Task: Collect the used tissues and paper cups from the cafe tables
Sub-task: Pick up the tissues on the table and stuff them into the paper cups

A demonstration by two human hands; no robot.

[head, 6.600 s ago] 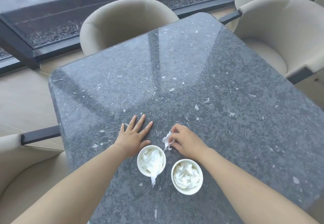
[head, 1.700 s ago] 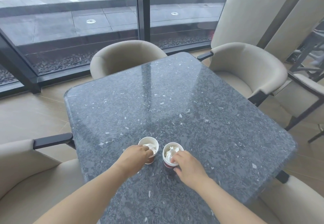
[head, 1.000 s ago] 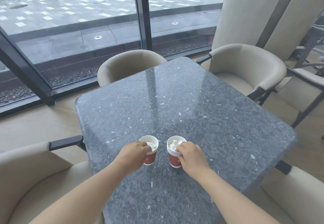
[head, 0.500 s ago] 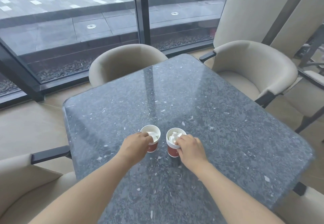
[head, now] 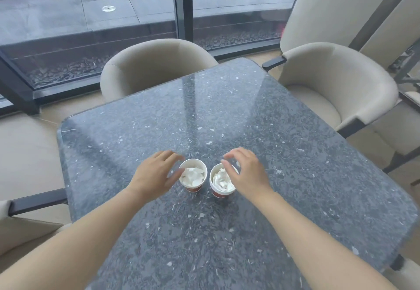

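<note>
Left hand [head: 156,173] and right hand [head: 246,172] both spread, gripping nothing. Between them on the table [head: 250,108], left cup [head: 193,189] and right cup [head: 219,194], stuffed with tissues [head: 192,176] (surely featherlight, crushable): pinch the walls gently, below the rims.

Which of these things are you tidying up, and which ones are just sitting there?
Part of the job:
left paper cup
right paper cup
left tissue, stuffed in its cup
right tissue, stuffed in its cup

Just sitting there:
table
far chair
right chair
window
</note>
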